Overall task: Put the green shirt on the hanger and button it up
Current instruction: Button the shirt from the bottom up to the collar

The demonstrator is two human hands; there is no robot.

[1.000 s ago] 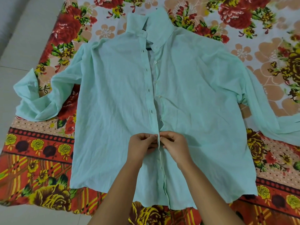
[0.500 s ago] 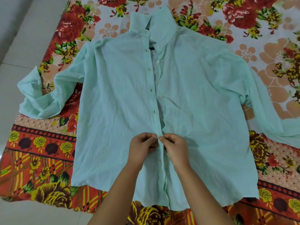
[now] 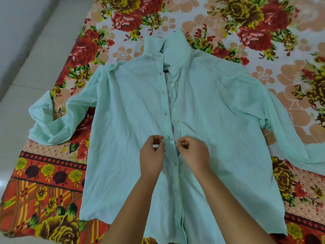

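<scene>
Most of the hanger (image 3: 166, 69) is hidden inside the green shirt (image 3: 126, 120). Only a short dark piece of it shows in the neck opening just under the collar (image 3: 167, 46), and its hook cannot be made out. The shirt lies flat, front up, on a floral sheet (image 3: 262, 76), with the collar away from the person. The sleeve on the person's right (image 3: 290, 138) runs out of the picture at the edge, so its end is not seen. The sleeve on the person's left (image 3: 79, 111) is bent back on itself, and its cuff (image 3: 42, 110) reaches off the sheet onto the pale floor (image 3: 35, 50). The forearms (image 3: 133, 208) cover part of the lower front, and the hem is partly cut off at the bottom edge.

The left hand (image 3: 152, 154) and the right hand (image 3: 193, 153) sit on the shirt front, one on each side of the placket (image 3: 170, 148), a little apart and not touching each other. On both, the fingers are curled in with the thumb drawn toward the forefinger. Whether either nips cloth or a button is too small to tell. Above the hands the front lies open in a narrow gap, with dark buttonholes (image 3: 165, 113) down one edge and pale buttons (image 3: 173, 84) down the other. Below the hands the two edges lie closed together
</scene>
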